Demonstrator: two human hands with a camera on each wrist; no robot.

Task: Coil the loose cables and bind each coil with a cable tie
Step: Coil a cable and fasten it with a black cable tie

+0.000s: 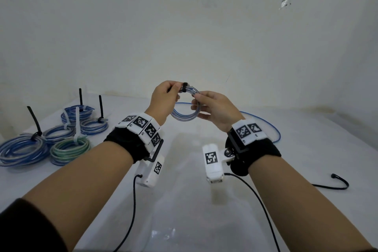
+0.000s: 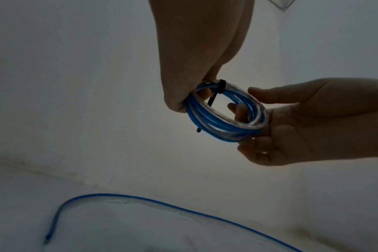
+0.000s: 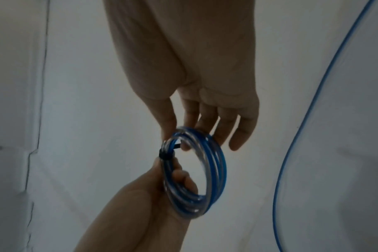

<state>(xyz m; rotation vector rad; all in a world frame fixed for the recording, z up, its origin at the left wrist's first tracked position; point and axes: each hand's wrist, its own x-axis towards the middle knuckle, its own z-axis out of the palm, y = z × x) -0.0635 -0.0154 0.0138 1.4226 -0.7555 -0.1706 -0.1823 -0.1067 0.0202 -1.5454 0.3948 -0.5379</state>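
Note:
Above the white table [image 1: 184, 200] both hands hold up a small coil of blue and clear cable [image 1: 185, 117]. A black cable tie [image 1: 185, 86] wraps its top strand. My left hand [image 1: 173, 88] pinches the coil right beside the tie; in the left wrist view the tie's tail [image 2: 210, 102] slants down across the ring past those fingers. My right hand [image 1: 196, 104] grips the coil's right side, thumb on top and fingers underneath. In the right wrist view the coil [image 3: 216, 170] hangs between the two hands, with the tie [image 3: 165, 154] at its upper left.
Several bound coils [image 1: 69, 149], blue and green, lie at the table's left with tie tails sticking up. A loose blue cable [image 1: 273, 127] curves over the table behind the hands. One black cable tie [image 1: 339, 183] lies at the right. Thin black cords [image 1: 259, 200] trail from the wrist cameras.

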